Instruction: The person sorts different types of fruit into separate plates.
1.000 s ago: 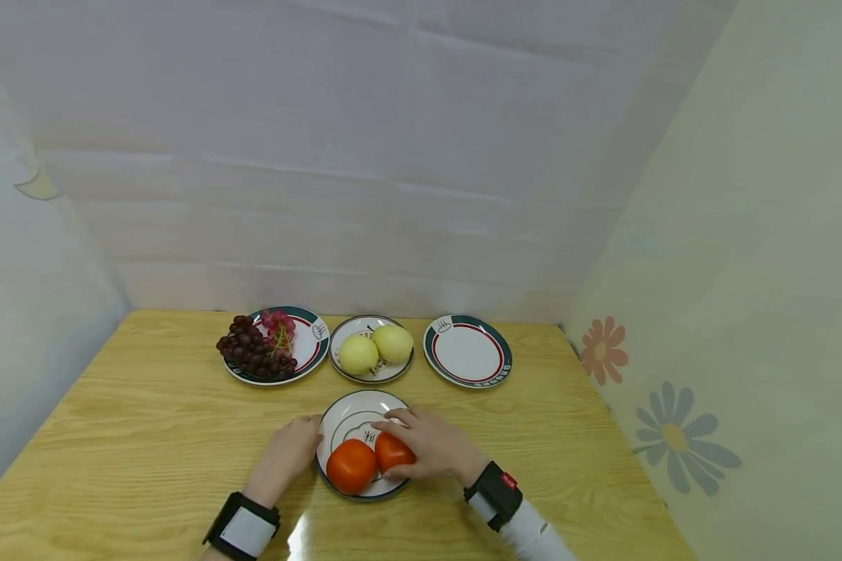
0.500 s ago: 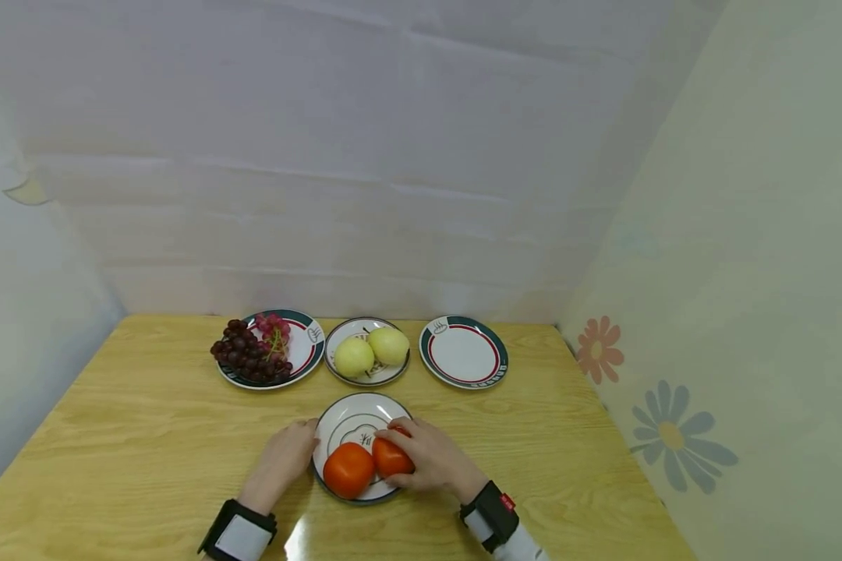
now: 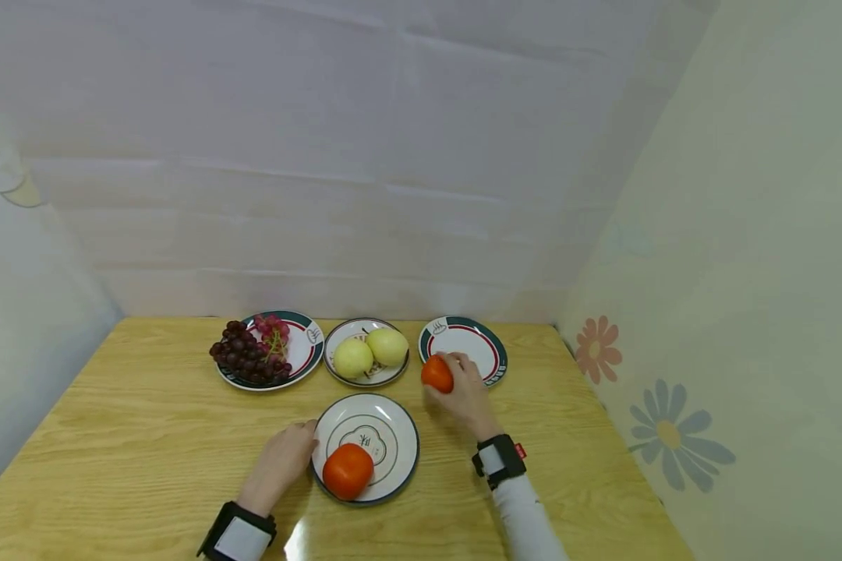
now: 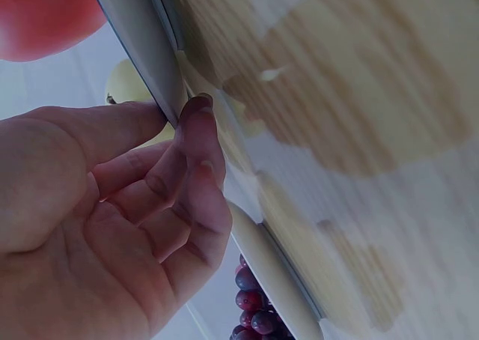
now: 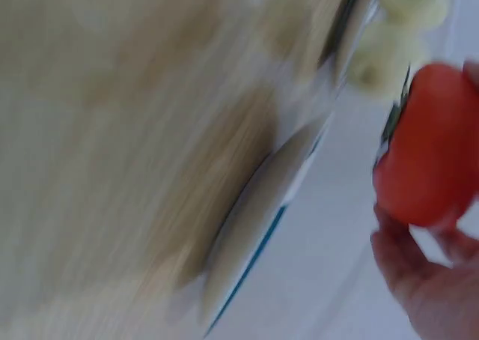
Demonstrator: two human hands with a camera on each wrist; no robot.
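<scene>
My right hand point(image 3: 468, 397) grips a red tomato point(image 3: 436, 375), raised near the front-left edge of a green-rimmed plate point(image 3: 463, 340). Green leaves show on one side of the held tomato point(image 5: 430, 149) in the right wrist view, which is blurred. With thumb and fingertips my left hand point(image 3: 281, 465) pinches the left rim of a white plate point(image 3: 400, 436) with a dark blue edge. A second tomato point(image 3: 348, 472) rests on that plate, towards the front. In the left wrist view the plate's rim point(image 4: 138, 44) passes between thumb and index finger.
Behind stand a plate point(image 3: 312, 358) bearing dark and red grapes point(image 3: 244, 351) and a smaller plate point(image 3: 339, 335) with two round pale yellow fruits point(image 3: 387, 347). Cloth walls point(image 3: 365, 234) border the wooden table point(image 3: 147, 436) at the back and sides.
My right hand has lifted one tomato off the near plate and carried it back and right to the green-rimmed plate. My left hand keeps its place on the near plate's rim.
</scene>
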